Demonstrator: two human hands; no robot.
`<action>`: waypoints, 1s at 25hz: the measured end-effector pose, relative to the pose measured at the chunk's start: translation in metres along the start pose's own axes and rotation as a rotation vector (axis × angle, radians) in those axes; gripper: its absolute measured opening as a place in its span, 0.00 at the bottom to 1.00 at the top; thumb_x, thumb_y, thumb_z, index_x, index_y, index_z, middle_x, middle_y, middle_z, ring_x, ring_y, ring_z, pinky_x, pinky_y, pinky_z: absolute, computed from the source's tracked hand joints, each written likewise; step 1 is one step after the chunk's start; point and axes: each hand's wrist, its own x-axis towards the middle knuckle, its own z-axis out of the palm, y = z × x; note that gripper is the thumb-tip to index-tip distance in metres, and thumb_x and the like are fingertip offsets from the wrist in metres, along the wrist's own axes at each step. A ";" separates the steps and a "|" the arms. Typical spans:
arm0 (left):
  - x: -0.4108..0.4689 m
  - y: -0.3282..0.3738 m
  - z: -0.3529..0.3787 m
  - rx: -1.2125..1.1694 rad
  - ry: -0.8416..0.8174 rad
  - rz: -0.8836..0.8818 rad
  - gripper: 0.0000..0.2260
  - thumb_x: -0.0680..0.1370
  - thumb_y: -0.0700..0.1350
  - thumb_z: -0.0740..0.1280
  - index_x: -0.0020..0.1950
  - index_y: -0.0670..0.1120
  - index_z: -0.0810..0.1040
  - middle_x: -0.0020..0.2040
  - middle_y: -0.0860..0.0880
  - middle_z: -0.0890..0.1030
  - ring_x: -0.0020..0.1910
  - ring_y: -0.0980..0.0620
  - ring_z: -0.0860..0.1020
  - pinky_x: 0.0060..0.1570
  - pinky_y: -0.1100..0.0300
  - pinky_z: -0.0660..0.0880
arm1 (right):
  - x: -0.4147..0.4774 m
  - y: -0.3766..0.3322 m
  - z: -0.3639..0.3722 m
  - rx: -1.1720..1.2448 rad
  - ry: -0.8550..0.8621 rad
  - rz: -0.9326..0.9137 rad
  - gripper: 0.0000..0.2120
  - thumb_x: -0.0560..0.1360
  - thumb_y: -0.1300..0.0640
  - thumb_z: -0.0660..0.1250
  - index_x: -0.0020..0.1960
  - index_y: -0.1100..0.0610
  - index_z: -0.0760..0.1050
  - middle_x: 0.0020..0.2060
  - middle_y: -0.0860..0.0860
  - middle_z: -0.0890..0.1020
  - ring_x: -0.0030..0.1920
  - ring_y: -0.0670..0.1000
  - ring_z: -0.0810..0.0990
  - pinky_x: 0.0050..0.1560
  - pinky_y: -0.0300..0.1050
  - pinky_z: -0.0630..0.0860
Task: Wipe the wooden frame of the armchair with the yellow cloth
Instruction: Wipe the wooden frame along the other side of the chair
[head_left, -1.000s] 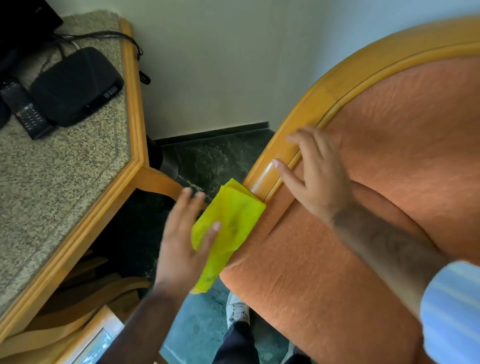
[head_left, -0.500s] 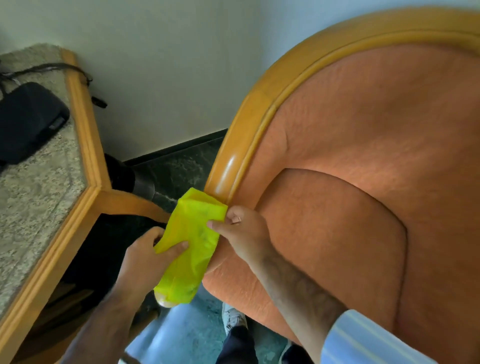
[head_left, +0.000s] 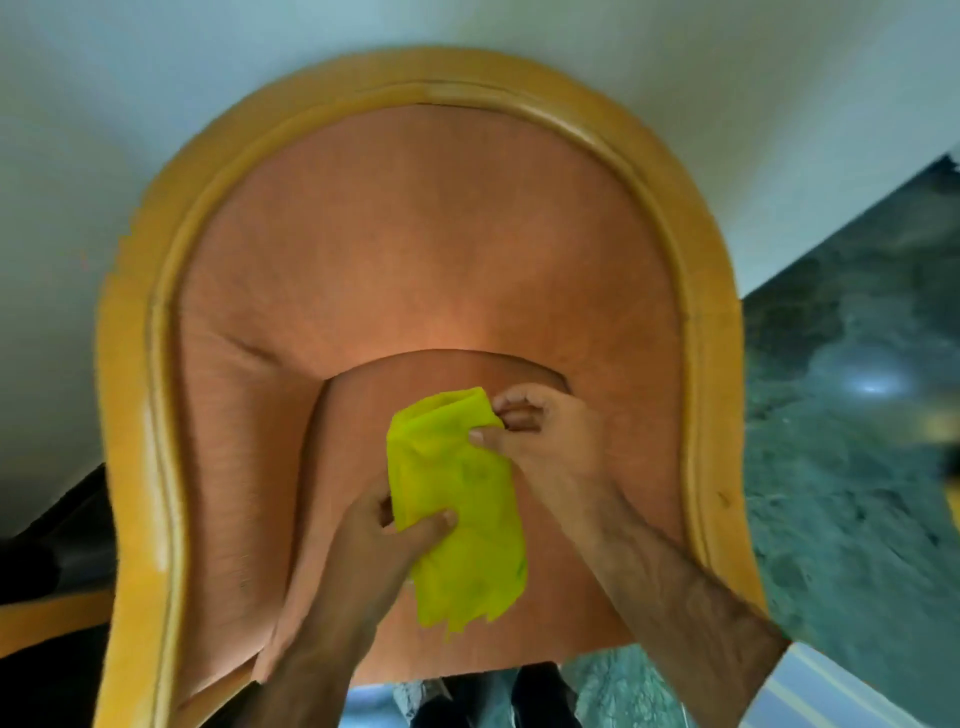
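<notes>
The armchair fills the view: a curved, light wooden frame (head_left: 135, 364) arches around orange upholstery (head_left: 426, 234). Above the seat cushion hangs the yellow cloth (head_left: 457, 499), held between both hands and away from the frame. My left hand (head_left: 384, 540) pinches the cloth's lower left edge with thumb on top. My right hand (head_left: 540, 436) pinches its upper right corner with the fingertips. The cloth is folded and droops toward the seat's front edge.
A white wall (head_left: 104, 130) stands behind the chair. Dark green stone floor (head_left: 841, 415) lies to the right. A dark shape and a wooden edge (head_left: 47, 618) sit at the lower left. My trouser legs (head_left: 467, 701) show below the seat.
The view has swung right, so the whole chair is centred and the table is gone. The cloth has come off the left frame rail and both hands now hold it over the seat.
</notes>
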 end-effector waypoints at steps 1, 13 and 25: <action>0.000 0.003 0.025 -0.002 -0.050 -0.006 0.17 0.74 0.38 0.77 0.61 0.51 0.83 0.54 0.50 0.89 0.49 0.51 0.88 0.37 0.58 0.84 | -0.001 0.006 -0.023 -0.010 0.040 -0.005 0.17 0.67 0.63 0.83 0.41 0.45 0.80 0.40 0.45 0.85 0.41 0.43 0.83 0.47 0.43 0.82; -0.017 -0.028 0.244 0.153 -0.348 0.004 0.19 0.78 0.39 0.74 0.67 0.51 0.78 0.61 0.48 0.86 0.59 0.45 0.85 0.58 0.38 0.82 | -0.054 0.108 -0.209 -0.135 0.544 0.059 0.10 0.72 0.61 0.79 0.51 0.50 0.86 0.41 0.47 0.87 0.43 0.48 0.86 0.51 0.44 0.82; 0.046 0.038 0.253 0.970 -0.057 1.109 0.29 0.85 0.57 0.58 0.81 0.42 0.63 0.83 0.43 0.62 0.84 0.45 0.57 0.82 0.50 0.54 | -0.102 0.187 -0.134 -0.814 0.404 -0.198 0.31 0.84 0.41 0.58 0.79 0.61 0.66 0.81 0.58 0.65 0.82 0.58 0.61 0.80 0.59 0.64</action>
